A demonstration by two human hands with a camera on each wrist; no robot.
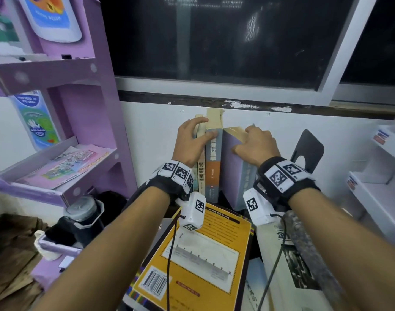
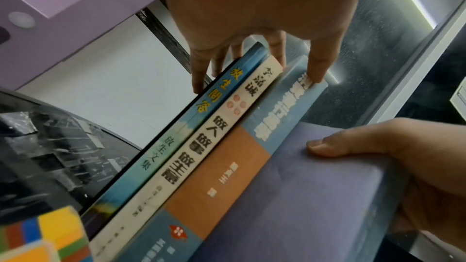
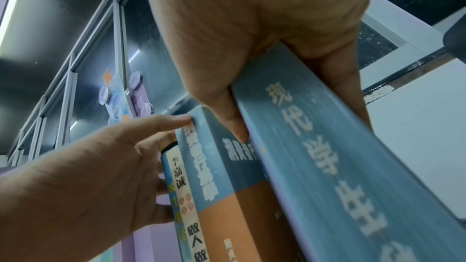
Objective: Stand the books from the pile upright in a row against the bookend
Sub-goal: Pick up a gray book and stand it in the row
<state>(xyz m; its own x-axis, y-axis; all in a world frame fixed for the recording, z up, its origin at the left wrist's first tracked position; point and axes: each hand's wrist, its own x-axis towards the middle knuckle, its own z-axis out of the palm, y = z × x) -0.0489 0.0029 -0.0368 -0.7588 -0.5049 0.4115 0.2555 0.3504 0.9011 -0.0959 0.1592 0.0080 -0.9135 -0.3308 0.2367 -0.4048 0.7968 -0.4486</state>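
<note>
Three books stand upright by the wall: a thin blue one [image 2: 161, 152], a cream-spined one [image 1: 201, 176] and a blue and orange one [image 1: 212, 167]. My left hand [image 1: 192, 138] grips their tops, fingers curled over the far side and thumb on the blue and orange spine. My right hand [image 1: 257, 142] grips a thick lavender book [image 1: 231, 167] upright against that row, thumb on the cover, fingers on the other face. A black bookend [image 1: 308, 149] stands apart at the right. A dark curved plate [image 2: 50, 136] stands left of the thin blue book. The pile, topped by a yellow book [image 1: 203, 254], lies in front.
A purple shelf unit [image 1: 80, 108] stands close on the left, with a dark bottle [image 1: 84, 216] below it. White shelves [image 1: 382, 176] are at the right. The white wall and a window sill run right behind the books. A white book [image 1: 279, 254] lies beside the yellow one.
</note>
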